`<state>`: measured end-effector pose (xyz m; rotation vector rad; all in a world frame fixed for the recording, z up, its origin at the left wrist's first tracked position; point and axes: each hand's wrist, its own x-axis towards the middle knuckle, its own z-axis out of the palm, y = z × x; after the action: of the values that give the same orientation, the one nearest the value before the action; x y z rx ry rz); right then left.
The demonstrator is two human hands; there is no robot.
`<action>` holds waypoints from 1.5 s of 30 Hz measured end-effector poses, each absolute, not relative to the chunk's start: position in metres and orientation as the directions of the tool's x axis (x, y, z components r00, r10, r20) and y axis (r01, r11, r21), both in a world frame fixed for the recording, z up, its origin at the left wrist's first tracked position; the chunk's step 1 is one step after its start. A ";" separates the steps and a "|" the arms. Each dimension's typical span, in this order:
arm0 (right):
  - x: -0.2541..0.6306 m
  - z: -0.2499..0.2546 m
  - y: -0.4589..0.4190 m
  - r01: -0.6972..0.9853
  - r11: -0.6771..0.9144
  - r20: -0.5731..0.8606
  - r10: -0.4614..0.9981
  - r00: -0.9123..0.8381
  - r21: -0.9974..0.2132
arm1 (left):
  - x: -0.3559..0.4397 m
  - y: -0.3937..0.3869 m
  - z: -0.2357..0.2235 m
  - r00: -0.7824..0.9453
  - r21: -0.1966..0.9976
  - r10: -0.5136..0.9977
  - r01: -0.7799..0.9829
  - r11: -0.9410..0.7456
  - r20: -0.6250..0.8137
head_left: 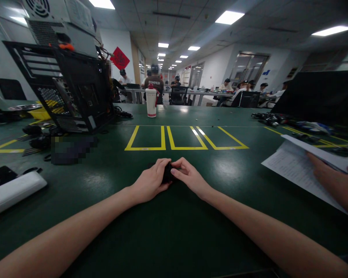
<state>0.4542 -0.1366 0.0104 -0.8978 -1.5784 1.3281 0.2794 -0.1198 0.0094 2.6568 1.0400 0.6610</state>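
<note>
My left hand (152, 179) is wrapped round a small black object (167, 173) low over the green table (168, 239). Its kind is hard to make out, as my fingers cover much of it. From the other side my right hand (190, 177) pinches the object's right edge between thumb and fingers. Both hands meet at the middle of the view, just in front of the yellow tape outlines (188, 148).
An open black computer case (72, 88) stands back left. A white cup (151, 102) sits beyond the tape. At left lies a white bar-shaped thing (16, 193). Another person's hand (333, 181) holds papers (292, 166) at right; cables (271, 119) lie behind.
</note>
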 end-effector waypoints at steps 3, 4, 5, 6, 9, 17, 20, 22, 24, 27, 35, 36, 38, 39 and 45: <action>0.453 0.012 -0.137 0.037 0.184 0.162 0.930 -0.329 -0.982 | 0.280 -0.119 0.009 0.645 0.351 0.685 0.588 -0.728 0.340; 0.452 0.012 -0.137 0.051 0.173 0.147 0.935 -0.323 -0.984 | 0.280 -0.119 0.008 0.647 0.354 0.684 0.587 -0.729 0.336; 0.453 0.012 -0.137 0.067 0.159 0.130 0.939 -0.319 -0.985 | 0.280 -0.119 0.008 0.649 0.356 0.684 0.586 -0.728 0.333; 0.453 0.012 -0.136 0.081 0.148 0.115 0.940 -0.320 -0.986 | 0.279 -0.119 0.009 0.650 0.358 0.685 0.585 -0.728 0.330; 0.455 0.010 -0.136 0.076 0.160 0.122 0.922 -0.367 -0.984 | 0.279 -0.120 0.010 0.648 0.362 0.687 0.585 -0.726 0.329; 0.453 0.010 -0.138 0.007 0.211 0.193 0.907 -0.373 -0.977 | 0.280 -0.120 0.010 0.649 0.352 0.682 0.585 -0.731 0.337; 0.451 0.010 -0.137 0.011 0.228 0.212 0.921 -0.326 -0.974 | 0.281 -0.120 0.008 0.641 0.347 0.683 0.588 -0.730 0.351; 0.450 0.009 -0.136 0.022 0.220 0.203 0.931 -0.304 -0.975 | 0.281 -0.120 0.008 0.644 0.348 0.682 0.586 -0.731 0.348; 0.451 0.009 -0.136 0.043 0.190 0.170 0.942 -0.289 -0.981 | 0.280 -0.120 0.009 0.649 0.351 0.680 0.583 -0.733 0.342; 0.453 0.010 -0.136 0.061 0.149 0.123 0.942 -0.311 -0.987 | 0.280 -0.120 0.010 0.648 0.355 0.682 0.583 -0.731 0.339; 0.452 0.011 -0.141 -0.017 0.181 0.175 0.918 -0.355 -0.983 | 0.279 -0.120 0.011 0.654 0.366 0.686 0.583 -0.726 0.320; 0.451 0.011 -0.141 -0.021 0.177 0.173 0.921 -0.348 -0.984 | 0.279 -0.120 0.010 0.652 0.366 0.686 0.582 -0.726 0.322; 0.451 0.010 -0.140 -0.022 0.180 0.177 0.926 -0.333 -0.984 | 0.279 -0.119 0.009 0.647 0.364 0.686 0.583 -0.727 0.333; 0.450 0.009 -0.139 -0.013 0.183 0.177 0.930 -0.321 -0.983 | 0.279 -0.119 0.008 0.647 0.363 0.684 0.581 -0.728 0.337; 0.452 0.004 -0.135 0.075 0.140 0.113 0.951 -0.289 -0.987 | 0.279 -0.120 0.011 0.649 0.361 0.688 0.587 -0.724 0.325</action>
<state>0.4522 -0.1347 0.0043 -1.0312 -1.5489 1.2704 0.2792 -0.1202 0.0110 2.6444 1.0380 0.6585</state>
